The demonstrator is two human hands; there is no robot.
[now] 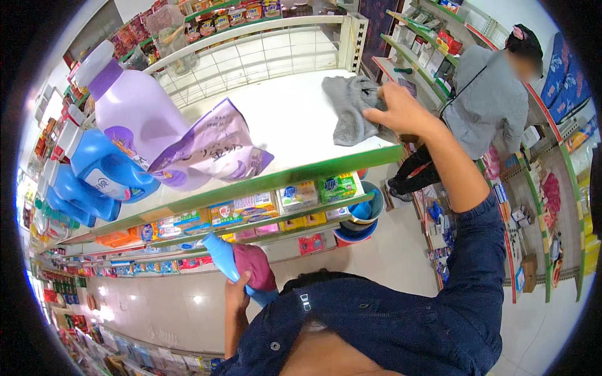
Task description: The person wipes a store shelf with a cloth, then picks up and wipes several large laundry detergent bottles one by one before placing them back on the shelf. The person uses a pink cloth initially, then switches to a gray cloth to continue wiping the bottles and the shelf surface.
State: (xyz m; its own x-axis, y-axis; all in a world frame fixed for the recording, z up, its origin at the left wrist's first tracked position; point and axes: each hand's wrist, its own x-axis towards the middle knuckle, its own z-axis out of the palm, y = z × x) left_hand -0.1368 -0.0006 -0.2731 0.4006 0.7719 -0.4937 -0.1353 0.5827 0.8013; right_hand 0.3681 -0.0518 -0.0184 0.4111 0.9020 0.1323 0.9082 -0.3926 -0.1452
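My left hand (239,286) holds a light blue plastic bottle (221,256) together with a folded maroon cloth (256,268), low in front of my body. My right hand (400,110) grips a crumpled grey cloth (350,110) at its right side, on the right end of the white shelf top (287,94). A large lilac detergent jug (141,108) stands at the left of the shelf top, with a purple and pink plastic pouch (214,145) leaning against it. Blue detergent jugs (106,162) stand farther left.
Below the green shelf edge (301,174) are boxed soaps (298,195) and other packets. Buckets (364,207) stand at the shelf's right end. A wire guard (254,54) runs along the back. A person in a grey top (489,98) stands at the shelves on the right.
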